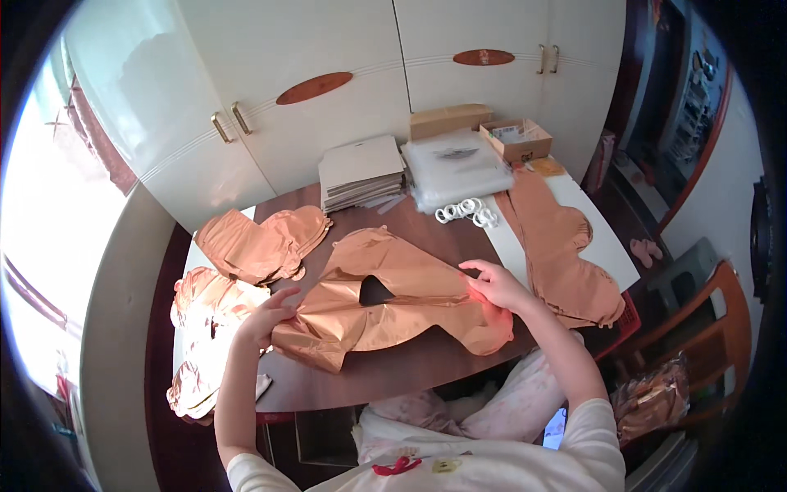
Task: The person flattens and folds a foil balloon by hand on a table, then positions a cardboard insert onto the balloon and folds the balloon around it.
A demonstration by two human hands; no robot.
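Observation:
A flat rose-gold foil balloon (393, 324) with a hole through its middle is spread before me over the brown table. My left hand (266, 318) grips its left edge, thumb and fingers at the foil. At the opposite edge, my right hand (498, 289) has hold of the balloon, its forefinger stretched over the foil; some fingertips are hidden. Left of my left hand lie more crumpled foil balloons (215, 299), and behind them a folded foil balloon (261, 244). Beyond my right hand is another flat foil balloon (557, 254) with a scalloped edge.
At the back of the table (328, 394) stand a stack of grey cards (361, 174), clear plastic bags (455, 172), white ribbon rolls (467, 212) and an open cardboard box (518, 141). White cabinets (328, 41) rise behind. A wooden chair (730, 316) is at the right.

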